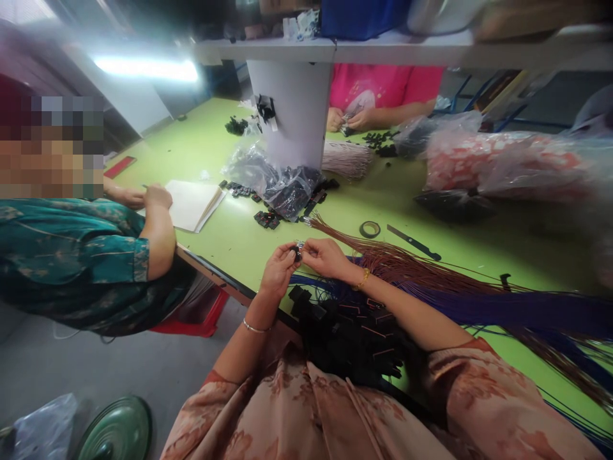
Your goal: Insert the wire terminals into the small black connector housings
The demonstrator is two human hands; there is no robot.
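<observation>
My left hand (pixel 276 273) is closed around a small black plastic connector housing (pixel 296 255) above the table's near edge. Against it, my right hand (pixel 328 257) pinches with thumb and forefinger; small silvery metal bits show between the two hands, too small to make out fully. Brown wires (pixel 335 237) with silvery ends lie just beyond my right hand. A thick bundle of blue wires (pixel 483 310) stretches to the right, partly beneath my right forearm. Below my hands is a heap of black plastic parts (pixel 349 326), close to my body.
Beyond the wires lie a tape roll (pixel 370 229) and a dark flat blade-like tool (pixel 414 243). Bags of black parts (pixel 287 188) stand by a white upright panel (pixel 292 108). One person sits left at a notebook (pixel 191 203); another in pink works opposite, under a shelf (pixel 383 52).
</observation>
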